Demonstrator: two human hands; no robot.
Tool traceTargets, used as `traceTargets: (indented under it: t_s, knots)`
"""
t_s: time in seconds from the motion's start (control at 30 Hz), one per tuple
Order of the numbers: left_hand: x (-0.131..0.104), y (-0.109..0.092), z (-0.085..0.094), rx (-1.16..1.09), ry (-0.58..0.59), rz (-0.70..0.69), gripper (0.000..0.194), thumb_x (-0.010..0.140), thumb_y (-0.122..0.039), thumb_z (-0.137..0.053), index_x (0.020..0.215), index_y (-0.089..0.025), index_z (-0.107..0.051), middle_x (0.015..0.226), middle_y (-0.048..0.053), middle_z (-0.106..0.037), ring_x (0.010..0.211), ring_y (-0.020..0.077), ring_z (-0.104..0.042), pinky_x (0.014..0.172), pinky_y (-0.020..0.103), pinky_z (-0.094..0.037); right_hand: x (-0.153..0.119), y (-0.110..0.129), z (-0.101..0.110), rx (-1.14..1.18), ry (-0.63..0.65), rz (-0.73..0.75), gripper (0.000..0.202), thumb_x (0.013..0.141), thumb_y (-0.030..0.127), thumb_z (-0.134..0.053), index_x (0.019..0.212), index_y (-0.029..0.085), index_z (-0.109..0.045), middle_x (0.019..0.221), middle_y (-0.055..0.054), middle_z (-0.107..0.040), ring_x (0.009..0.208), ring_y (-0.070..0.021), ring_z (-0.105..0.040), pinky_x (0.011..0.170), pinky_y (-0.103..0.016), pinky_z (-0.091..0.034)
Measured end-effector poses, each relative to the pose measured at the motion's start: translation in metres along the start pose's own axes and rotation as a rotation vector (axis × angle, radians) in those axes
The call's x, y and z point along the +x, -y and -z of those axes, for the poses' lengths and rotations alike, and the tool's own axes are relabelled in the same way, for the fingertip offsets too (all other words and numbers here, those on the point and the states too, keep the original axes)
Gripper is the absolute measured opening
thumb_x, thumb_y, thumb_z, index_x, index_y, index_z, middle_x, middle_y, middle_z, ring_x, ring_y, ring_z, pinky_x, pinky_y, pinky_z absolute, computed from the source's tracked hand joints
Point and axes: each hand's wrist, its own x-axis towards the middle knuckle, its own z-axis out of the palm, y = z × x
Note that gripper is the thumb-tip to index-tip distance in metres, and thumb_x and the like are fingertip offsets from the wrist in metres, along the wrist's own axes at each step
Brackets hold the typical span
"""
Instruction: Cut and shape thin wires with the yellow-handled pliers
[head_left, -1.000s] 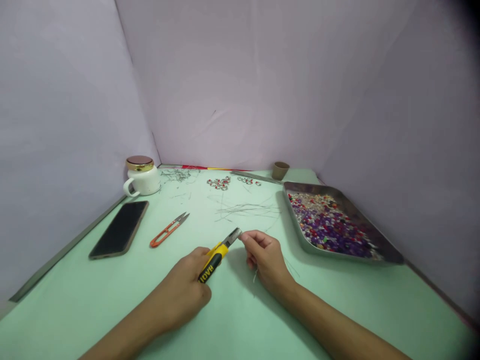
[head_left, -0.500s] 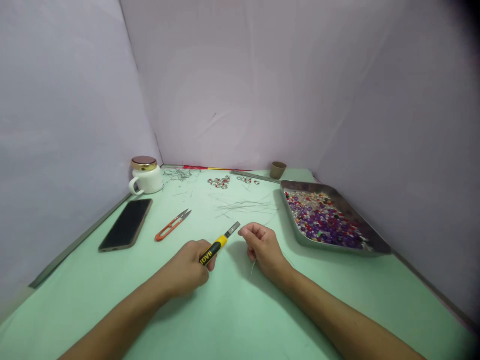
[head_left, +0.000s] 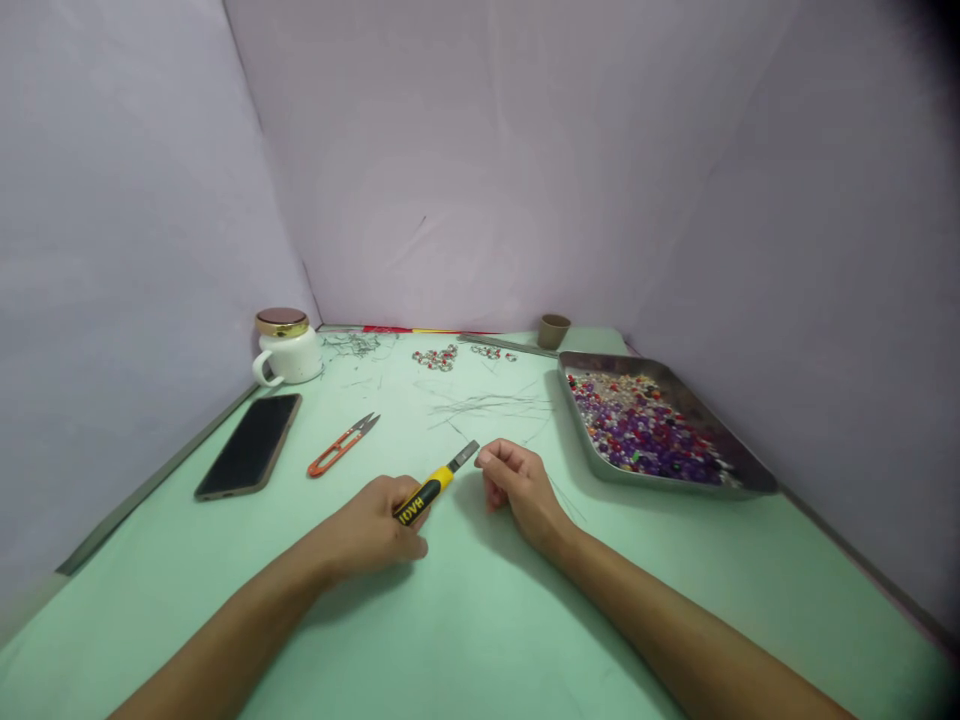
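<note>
My left hand (head_left: 375,525) is wrapped around a slim black-and-yellow tool (head_left: 424,500) with a flat metal tip and lettering on its side. Its tip points up and right, close to the fingertips of my right hand (head_left: 517,485). Thumb and forefinger of the right hand are pinched together; whatever sits between them is too small to make out. Fine thread ends (head_left: 568,497) show just right of that hand. Beyond both hands lie several thin loose threads (head_left: 491,406). Orange thread snips (head_left: 343,445) rest left of the tool.
A metal tray (head_left: 600,465) of mixed beads stands at the right. Beaded pieces (head_left: 435,358) lie at the back, near a small brown cup (head_left: 553,331). On the left are a phone (head_left: 249,445) and a lidded white mug (head_left: 292,357). Thread scraps (head_left: 356,345) lie beside the mug.
Both hands keep nearly the same pose, tool tip by the right fingertips. The thread end that hung below the right hand no longer shows there. The whole view has shifted slightly.
</note>
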Motion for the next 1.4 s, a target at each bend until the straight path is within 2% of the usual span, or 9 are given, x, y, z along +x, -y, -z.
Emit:
traceTargets:
  t_s: [0.1, 0.2, 0.33, 0.6, 0.73, 0.87, 1.1, 1.27, 1.4]
  knots:
    - [-0.003, -0.003, -0.001, 0.096, 0.022, -0.013, 0.020, 0.061, -0.023, -0.052, 0.058, -0.018, -0.033, 0.055, -0.007, -0.029, 0.050, 0.0075, -0.027, 0.046, 0.021, -0.022, 0.001, 0.000, 0.001, 0.034, 0.033, -0.002, 0.021, 0.072, 0.034, -0.055, 0.063, 0.016, -0.049, 0.048, 0.005, -0.045, 0.038, -0.0064, -0.039, 0.036, -0.019, -0.037]
    - [-0.005, -0.004, 0.000, 0.148, 0.048, -0.033, 0.008, 0.064, -0.024, -0.050, 0.068, -0.018, -0.046, 0.061, -0.005, -0.040, 0.056, 0.0099, -0.037, 0.051, 0.021, -0.029, 0.002, -0.001, 0.003, 0.018, 0.020, -0.029, 0.022, 0.070, 0.035, -0.058, 0.062, 0.016, -0.050, 0.044, 0.007, -0.042, 0.034, -0.0049, -0.034, 0.031, -0.016, -0.030]
    - [-0.006, -0.007, 0.000, 0.137, 0.041, -0.035, 0.024, 0.059, -0.014, -0.046, 0.082, -0.018, -0.052, 0.076, -0.001, -0.050, 0.068, 0.0137, -0.045, 0.059, 0.024, -0.034, 0.003, -0.002, 0.003, 0.036, -0.017, -0.062, 0.022, 0.068, 0.035, -0.060, 0.063, 0.015, -0.052, 0.042, 0.008, -0.042, 0.030, -0.0031, -0.031, 0.029, -0.015, -0.022]
    - [-0.007, -0.011, -0.004, 0.087, -0.009, 0.009, 0.040, 0.052, -0.009, -0.044, 0.090, -0.017, -0.053, 0.085, 0.002, -0.051, 0.079, 0.0177, -0.047, 0.060, 0.025, -0.035, 0.002, -0.001, 0.000, 0.086, -0.061, -0.086, 0.024, 0.065, 0.037, -0.063, 0.068, 0.015, -0.055, 0.039, 0.009, -0.042, 0.028, -0.0029, -0.027, 0.028, -0.016, -0.018]
    - [-0.004, -0.005, -0.004, 0.140, -0.054, -0.020, 0.042, 0.049, -0.006, -0.041, 0.087, -0.017, -0.054, 0.079, 0.002, -0.052, 0.072, 0.0158, -0.047, 0.058, 0.024, -0.034, 0.002, -0.001, 0.000, 0.062, -0.080, -0.104, 0.024, 0.065, 0.037, -0.062, 0.066, 0.015, -0.053, 0.038, 0.009, -0.041, 0.028, -0.0032, -0.027, 0.028, -0.016, -0.018]
    - [-0.001, 0.000, -0.001, 0.037, -0.025, -0.027, 0.029, 0.047, -0.006, -0.044, 0.073, -0.016, -0.053, 0.067, -0.002, -0.048, 0.057, 0.0105, -0.041, 0.051, 0.022, -0.028, 0.002, -0.001, 0.001, 0.029, -0.065, -0.090, 0.023, 0.066, 0.036, -0.062, 0.063, 0.016, -0.051, 0.037, 0.009, -0.041, 0.028, -0.0035, -0.027, 0.029, -0.016, -0.018]
    - [0.004, -0.001, 0.004, -0.237, 0.049, 0.045, 0.020, 0.045, -0.003, -0.053, 0.062, -0.014, -0.055, 0.081, 0.001, -0.054, 0.075, 0.0150, -0.048, 0.062, 0.024, -0.034, 0.003, -0.005, 0.002, -0.066, -0.070, -0.011, 0.022, 0.070, 0.035, -0.057, 0.062, 0.016, -0.050, 0.038, 0.008, -0.040, 0.030, -0.0042, -0.028, 0.031, -0.017, -0.019]
    - [0.002, -0.001, 0.005, -0.102, 0.077, -0.019, 0.010, 0.058, -0.019, -0.055, 0.067, -0.015, -0.053, 0.069, -0.001, -0.049, 0.061, 0.0113, -0.042, 0.057, 0.023, -0.032, 0.002, -0.004, 0.001, -0.096, -0.090, -0.012, 0.020, 0.069, 0.035, -0.057, 0.065, 0.016, -0.054, 0.038, 0.008, -0.040, 0.031, -0.0047, -0.028, 0.031, -0.017, -0.019]
    - [-0.002, 0.000, 0.006, 0.074, 0.116, -0.009, 0.020, 0.061, -0.031, -0.057, 0.075, -0.017, -0.054, 0.059, -0.005, -0.041, 0.054, 0.0094, -0.035, 0.052, 0.022, -0.028, 0.001, -0.003, 0.001, -0.116, -0.094, -0.027, 0.021, 0.067, 0.035, -0.059, 0.065, 0.015, -0.055, 0.038, 0.007, -0.040, 0.032, -0.0054, -0.030, 0.031, -0.018, -0.022]
